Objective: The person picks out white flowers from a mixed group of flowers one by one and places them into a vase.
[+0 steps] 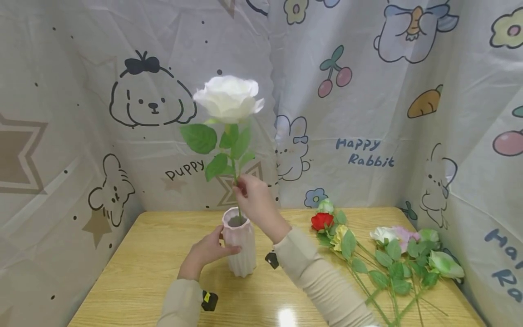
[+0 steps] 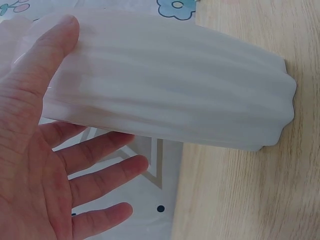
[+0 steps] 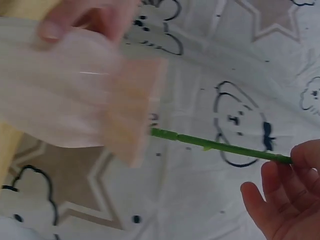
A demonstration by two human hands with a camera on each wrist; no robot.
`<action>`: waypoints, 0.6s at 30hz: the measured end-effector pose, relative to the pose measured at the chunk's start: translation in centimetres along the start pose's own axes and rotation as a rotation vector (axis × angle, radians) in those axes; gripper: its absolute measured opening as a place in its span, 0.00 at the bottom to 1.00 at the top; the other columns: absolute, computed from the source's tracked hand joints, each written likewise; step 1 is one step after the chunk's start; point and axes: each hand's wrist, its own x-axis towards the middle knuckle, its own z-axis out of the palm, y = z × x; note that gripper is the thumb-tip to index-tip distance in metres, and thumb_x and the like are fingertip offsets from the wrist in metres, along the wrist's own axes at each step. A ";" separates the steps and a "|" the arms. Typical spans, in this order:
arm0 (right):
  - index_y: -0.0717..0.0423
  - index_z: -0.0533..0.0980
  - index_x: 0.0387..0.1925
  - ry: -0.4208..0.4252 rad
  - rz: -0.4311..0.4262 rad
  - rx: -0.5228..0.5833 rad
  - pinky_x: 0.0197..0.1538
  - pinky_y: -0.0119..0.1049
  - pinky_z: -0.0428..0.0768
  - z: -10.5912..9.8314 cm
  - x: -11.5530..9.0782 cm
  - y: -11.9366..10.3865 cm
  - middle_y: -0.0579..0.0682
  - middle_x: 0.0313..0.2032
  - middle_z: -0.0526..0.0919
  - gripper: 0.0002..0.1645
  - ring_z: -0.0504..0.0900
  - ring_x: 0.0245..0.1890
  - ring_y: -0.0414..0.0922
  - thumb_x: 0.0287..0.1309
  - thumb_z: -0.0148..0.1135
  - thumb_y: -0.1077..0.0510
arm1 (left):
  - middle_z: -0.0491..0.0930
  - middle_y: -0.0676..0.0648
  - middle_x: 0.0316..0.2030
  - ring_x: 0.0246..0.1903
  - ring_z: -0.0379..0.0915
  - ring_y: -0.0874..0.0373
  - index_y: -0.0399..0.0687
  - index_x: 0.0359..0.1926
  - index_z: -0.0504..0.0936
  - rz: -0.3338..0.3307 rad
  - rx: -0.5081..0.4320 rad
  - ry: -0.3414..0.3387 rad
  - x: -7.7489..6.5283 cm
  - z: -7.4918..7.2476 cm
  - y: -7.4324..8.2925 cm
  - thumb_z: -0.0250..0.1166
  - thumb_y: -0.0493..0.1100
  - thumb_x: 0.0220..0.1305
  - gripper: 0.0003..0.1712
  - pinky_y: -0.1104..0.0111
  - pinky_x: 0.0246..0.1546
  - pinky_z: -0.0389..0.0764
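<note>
A ribbed pale pink vase (image 1: pixel 242 254) stands upright on the table. My left hand (image 1: pixel 210 249) holds it near the rim, thumb across the front; in the left wrist view the thumb lies over the vase (image 2: pixel 180 80) and the other fingers spread along its far side. With my right hand (image 1: pixel 259 200) I pinch the green stem of a white artificial rose (image 1: pixel 229 100), its bloom and leaves upright above the hand. In the head view the stem's lower end reaches into the vase mouth. The right wrist view shows the stem (image 3: pixel 220 146) running from fingertips to the rim.
On the right of the wooden table (image 1: pixel 163 254) lie several artificial flowers, among them a red rose (image 1: pixel 322 221), a yellow one (image 1: pixel 340 237) and a pink one (image 1: pixel 405 237). A printed cloth curtain (image 1: pixel 229 41) hangs behind and along both sides.
</note>
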 end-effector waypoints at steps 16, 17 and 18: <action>0.54 0.75 0.29 -0.118 0.067 -0.223 0.27 0.30 0.73 3.0 -2.1 3.9 0.47 0.27 0.81 0.05 0.74 0.26 0.39 0.52 0.54 0.58 | 0.70 0.42 0.57 0.49 0.70 0.49 0.44 0.65 0.52 -0.028 -0.034 -0.010 -0.1 0.3 -0.1 0.62 0.69 0.41 0.57 0.49 0.47 0.73; 0.54 0.75 0.30 -0.121 0.072 -0.222 0.28 0.30 0.74 3.1 -2.1 3.9 0.48 0.28 0.81 0.06 0.75 0.26 0.39 0.51 0.54 0.58 | 0.70 0.41 0.57 0.49 0.70 0.49 0.44 0.65 0.52 -0.026 -0.038 -0.010 -0.1 0.3 -0.1 0.62 0.69 0.41 0.57 0.49 0.47 0.73; 0.54 0.76 0.32 -0.120 0.075 -0.223 0.29 0.30 0.74 3.1 -2.2 4.0 0.48 0.29 0.81 0.07 0.76 0.27 0.40 0.51 0.54 0.58 | 0.70 0.41 0.57 0.48 0.70 0.49 0.43 0.65 0.52 -0.023 -0.042 -0.012 -0.2 0.3 -0.1 0.62 0.69 0.42 0.56 0.49 0.47 0.73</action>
